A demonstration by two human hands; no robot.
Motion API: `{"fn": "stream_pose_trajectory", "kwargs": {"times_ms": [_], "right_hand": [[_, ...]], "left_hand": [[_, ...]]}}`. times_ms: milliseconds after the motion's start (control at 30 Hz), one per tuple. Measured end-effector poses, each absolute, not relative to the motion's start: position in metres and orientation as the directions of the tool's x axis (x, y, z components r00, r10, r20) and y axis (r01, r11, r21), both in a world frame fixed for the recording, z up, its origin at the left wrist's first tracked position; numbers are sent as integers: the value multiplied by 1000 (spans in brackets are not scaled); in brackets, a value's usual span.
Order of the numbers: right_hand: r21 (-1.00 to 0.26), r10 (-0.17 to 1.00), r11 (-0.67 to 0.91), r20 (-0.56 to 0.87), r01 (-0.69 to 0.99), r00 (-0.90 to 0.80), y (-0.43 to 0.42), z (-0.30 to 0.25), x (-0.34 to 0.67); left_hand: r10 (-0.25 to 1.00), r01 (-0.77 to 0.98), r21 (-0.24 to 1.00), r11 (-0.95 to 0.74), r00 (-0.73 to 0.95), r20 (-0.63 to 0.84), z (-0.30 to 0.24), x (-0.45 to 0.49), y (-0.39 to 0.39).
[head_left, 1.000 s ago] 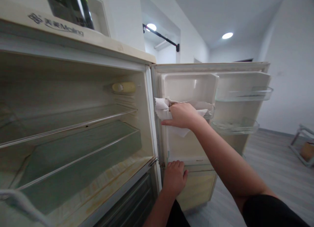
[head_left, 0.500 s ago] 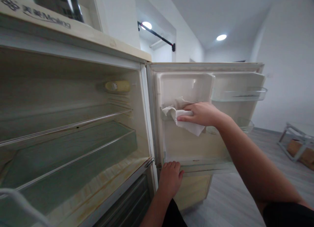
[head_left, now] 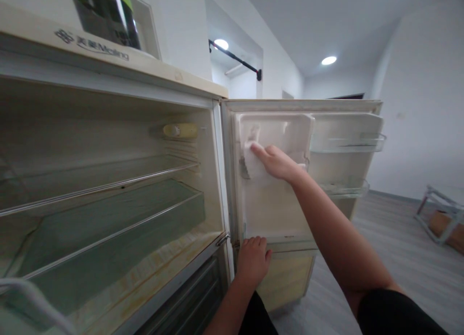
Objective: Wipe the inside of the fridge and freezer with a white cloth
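Observation:
My right hand (head_left: 273,161) is closed on a thin white cloth (head_left: 250,157), pressing it to the inner wall of the open fridge door (head_left: 279,209), near the hinge side. Part of the cloth is hidden behind the fingers and slightly blurred. Lower down, my left hand (head_left: 253,258) has its fingers curled over the edge of the bottom door shelf (head_left: 290,245). Left of the door stands the open fridge compartment (head_left: 90,132), with a glass shelf (head_left: 108,180) and a greenish clear drawer (head_left: 119,228) inside; its floor has yellow-brown stains.
Clear bins (head_left: 348,142) jut from the door's far side. A dark container with a green top (head_left: 108,16) stands on the fridge. A white curved tube-like thing (head_left: 32,298) is at lower left. A low table frame (head_left: 440,214) with a brown box stands at right.
My right hand has moved left and slightly up across the door with the cloth, which is now bunched flatter. My left hand stays on the shelf edge. The view has shifted a little.

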State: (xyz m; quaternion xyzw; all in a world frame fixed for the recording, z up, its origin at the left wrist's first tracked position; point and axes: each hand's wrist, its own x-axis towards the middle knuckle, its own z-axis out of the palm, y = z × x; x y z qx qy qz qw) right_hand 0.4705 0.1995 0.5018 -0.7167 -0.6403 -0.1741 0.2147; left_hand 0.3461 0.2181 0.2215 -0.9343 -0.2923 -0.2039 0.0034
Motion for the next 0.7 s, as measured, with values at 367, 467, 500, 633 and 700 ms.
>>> {"fn": "stream_pose_trajectory", "kwargs": {"times_ms": [367,467,500,633,700], "right_hand": [[3,698,247,693,969,-180,209,529,470],[-28,795,368,528,929,-299,221,533,464],[-35,812,343,514,939,-277,223,533,467],[82,869,74,484,994,-105,215,529,501],[195,874,-44,483,980,-57,209,525,522]], "left_hand": [[548,552,112,-826,741,388,221,351,218],[547,549,114,-828,744,384,221,348,219],[545,548,112,-829,747,381,222,347,219],[525,527,109,-843,759,384,225,342,218],[524,524,114,-844,761,383,226,339,218]]}}
